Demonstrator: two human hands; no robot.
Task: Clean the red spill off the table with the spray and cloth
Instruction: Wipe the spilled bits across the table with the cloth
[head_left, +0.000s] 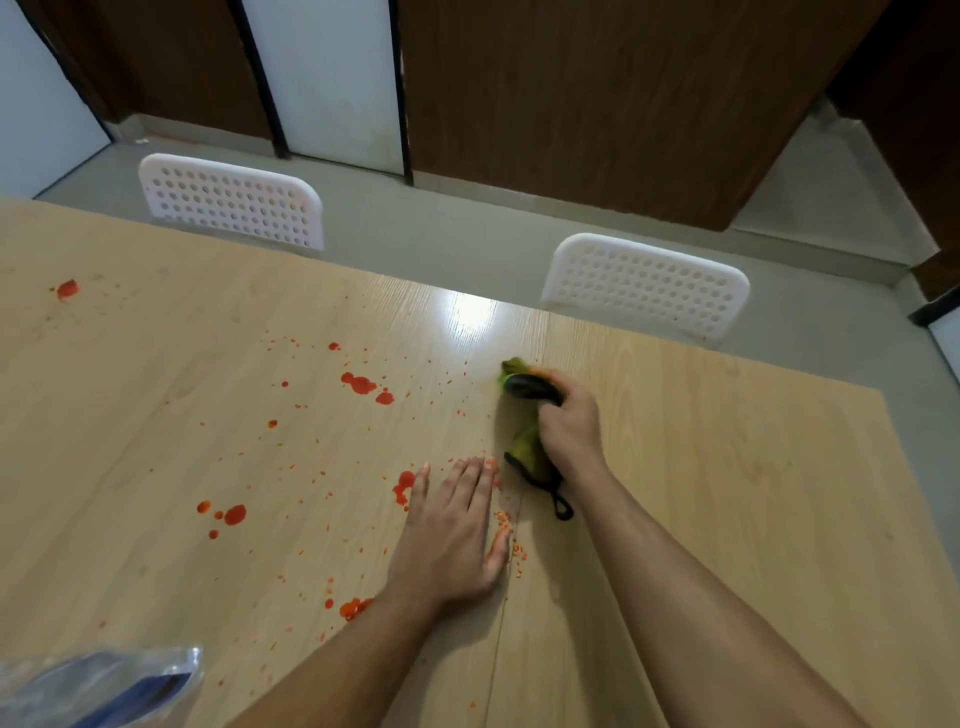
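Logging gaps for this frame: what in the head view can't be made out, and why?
- Spray bottle: none identifiable. The blurred blue and clear object, cut by the bottom-left edge, can't be named.
- Cloth: its full shape and how soiled it is are hidden by the right hand bunching it.
- Spill under the flat left hand: covered.
- Table: left and near edges cut off.

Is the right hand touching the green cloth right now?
Touching. The head view shows the right hand closed around the bunched green cloth, pressing it onto the table.
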